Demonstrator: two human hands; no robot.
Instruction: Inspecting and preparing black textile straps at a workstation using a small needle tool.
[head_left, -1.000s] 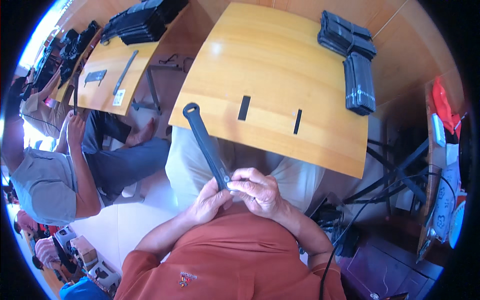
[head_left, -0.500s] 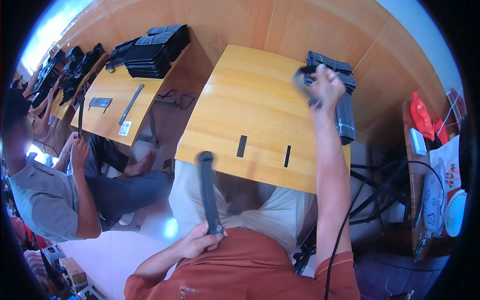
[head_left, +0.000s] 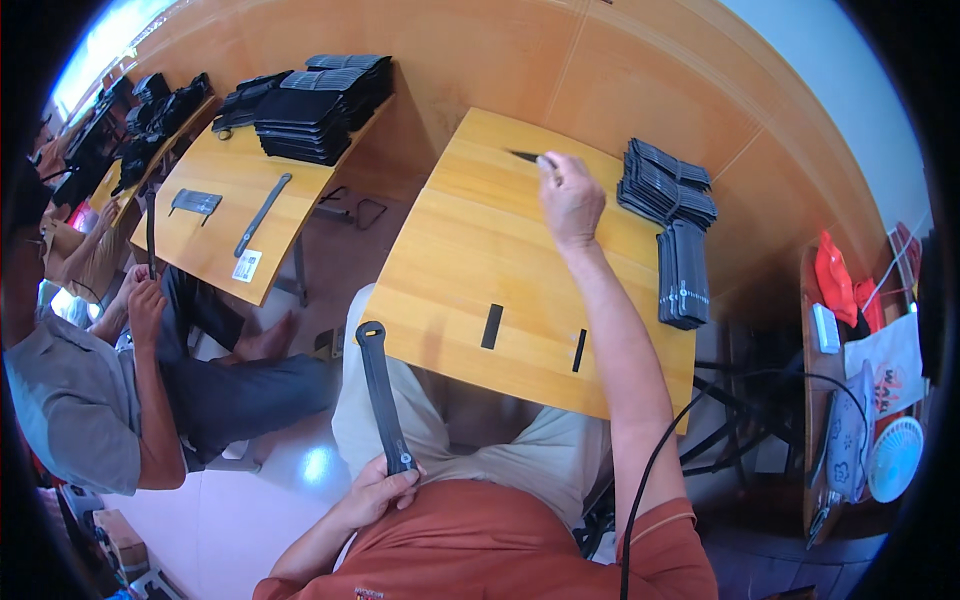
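Observation:
Near my lap, my left hand (head_left: 385, 488) is closed round the lower end of a long dark grey strap (head_left: 381, 395). The strap points up and away from me, with a slot in its rounded far end and a small round mark by my fingers. Over the far part of the wooden table (head_left: 500, 230) my right hand (head_left: 574, 203) pinches a thin dark piece (head_left: 526, 156), seen nearly edge-on; its kind is unclear. Two short black strips, a wider one (head_left: 492, 326) and a narrower one (head_left: 579, 350), lie near the table's front edge.
Banded bundles of dark flat pieces (head_left: 665, 190) and a stack of dark straps (head_left: 684, 275) line the table's right side. To the left, a person (head_left: 90, 390) sits at another table (head_left: 225, 235) piled with black pieces (head_left: 310, 125). A cable (head_left: 640, 490) crosses by my right arm.
My right hand has moved left from the bundles at the table's right side, carrying the dark piece. My left hand still holds the strap, which now leans slightly further left.

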